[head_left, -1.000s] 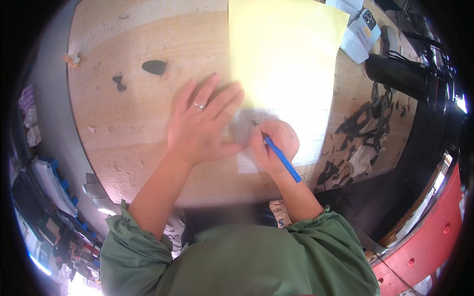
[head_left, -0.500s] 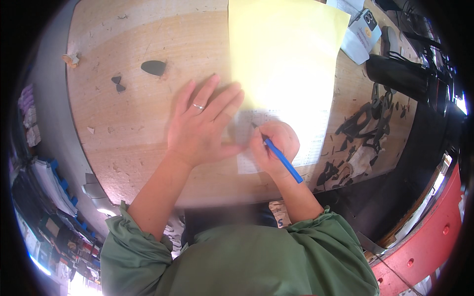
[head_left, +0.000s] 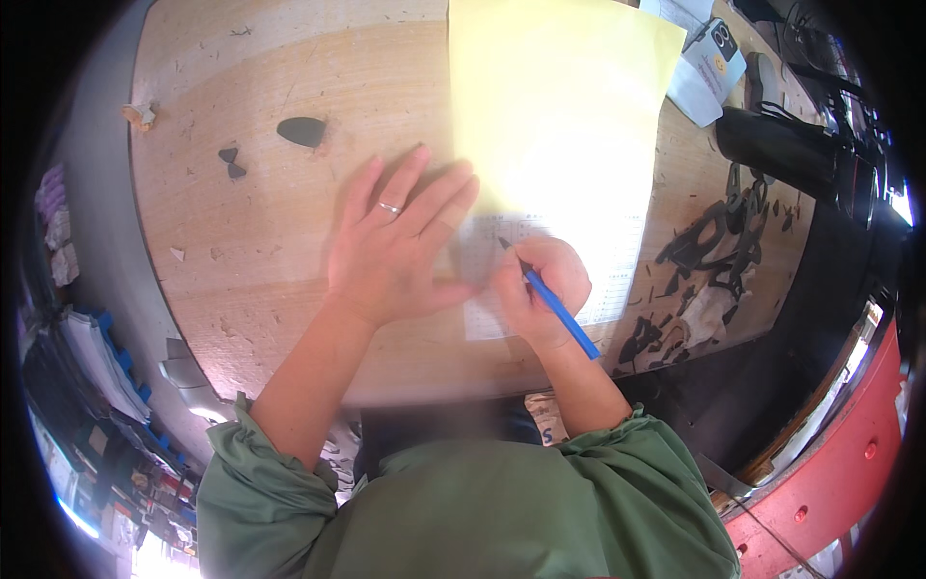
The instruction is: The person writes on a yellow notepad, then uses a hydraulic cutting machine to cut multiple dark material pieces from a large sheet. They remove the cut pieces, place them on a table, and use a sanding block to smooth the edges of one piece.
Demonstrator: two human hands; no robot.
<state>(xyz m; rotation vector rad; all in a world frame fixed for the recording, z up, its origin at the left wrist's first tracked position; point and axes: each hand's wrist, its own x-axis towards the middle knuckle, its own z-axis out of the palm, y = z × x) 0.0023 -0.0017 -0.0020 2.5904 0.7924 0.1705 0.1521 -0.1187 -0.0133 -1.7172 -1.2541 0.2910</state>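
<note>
The right hand [head_left: 559, 277] hides part of the pen [head_left: 571, 322] and the form [head_left: 610, 289], whose print is too small to read. The yellow sheet [head_left: 564, 87] is cut off at the far end.

Blue pen [head_left: 562, 312] tilted, dark tip over wht printed sheet [head_left: 615, 285], flat on tbl [head_left: 246, 275].

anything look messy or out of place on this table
Yes: irregular dark scraps lie in a loose heap on the right side of the table, with a crumpled whitish piece among them, like unswept offcuts. One dark rounded piece lies apart, past the left hand.
</note>
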